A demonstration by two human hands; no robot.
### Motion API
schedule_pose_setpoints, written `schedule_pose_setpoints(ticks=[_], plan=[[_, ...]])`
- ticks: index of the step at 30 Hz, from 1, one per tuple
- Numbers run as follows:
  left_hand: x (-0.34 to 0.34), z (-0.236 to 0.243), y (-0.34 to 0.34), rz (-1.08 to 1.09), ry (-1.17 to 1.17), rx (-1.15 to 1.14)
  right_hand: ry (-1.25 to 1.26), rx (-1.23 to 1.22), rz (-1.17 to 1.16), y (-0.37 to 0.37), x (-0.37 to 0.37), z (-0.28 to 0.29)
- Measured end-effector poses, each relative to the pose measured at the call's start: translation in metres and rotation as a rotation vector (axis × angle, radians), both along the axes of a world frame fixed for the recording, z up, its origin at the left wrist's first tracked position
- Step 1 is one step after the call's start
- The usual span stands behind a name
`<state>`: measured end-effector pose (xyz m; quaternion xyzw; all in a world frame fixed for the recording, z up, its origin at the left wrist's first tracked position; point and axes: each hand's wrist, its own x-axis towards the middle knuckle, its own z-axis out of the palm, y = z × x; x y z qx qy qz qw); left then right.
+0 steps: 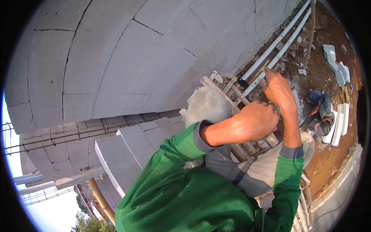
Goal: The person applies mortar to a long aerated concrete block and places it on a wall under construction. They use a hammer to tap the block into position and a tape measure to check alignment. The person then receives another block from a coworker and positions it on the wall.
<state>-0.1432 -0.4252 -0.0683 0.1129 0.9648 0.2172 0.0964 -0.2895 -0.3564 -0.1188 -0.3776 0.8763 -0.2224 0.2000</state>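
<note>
My left hand [253, 121] is curled into a fist above the gap between my knees, knuckles upward. Whatever may be inside its fingers is hidden. Slightly farther off and to the right, my right hand [277, 88] is raised with bent fingers, thumb and forefinger toward the front. No object shows plainly in it. The two hands are close together but apart. Both arms wear green sleeves with grey cuffs. Below them are my dusty grey trousers [251, 174] and a wooden frame of poles and slats [241, 152].
A wall of pale grey blocks [127, 62] rises at left, with a steel rebar cage [58, 137] beside it. Two white pipes [284, 48] run along its foot. Far below on brown soil, another person [324, 112] is near white blocks [340, 123]. A bamboo pole [101, 197] stands lower left.
</note>
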Motion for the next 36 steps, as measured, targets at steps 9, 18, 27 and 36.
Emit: schedule_pose_setpoints(ticks=[9,18,27,36], plan=[[0.003,0.004,0.018,-0.051,-0.172,0.060,-0.073,0.150,0.096,0.012,-0.003,-0.004],[0.006,0.016,0.017,-0.094,-0.158,0.031,0.019,0.114,0.101,0.019,-0.007,-0.012],[0.008,0.028,0.007,-0.077,-0.154,0.076,-0.069,0.096,-0.015,0.016,-0.003,-0.005],[0.007,0.056,0.015,0.022,-0.133,0.073,0.199,0.010,0.077,0.009,0.007,-0.052]])
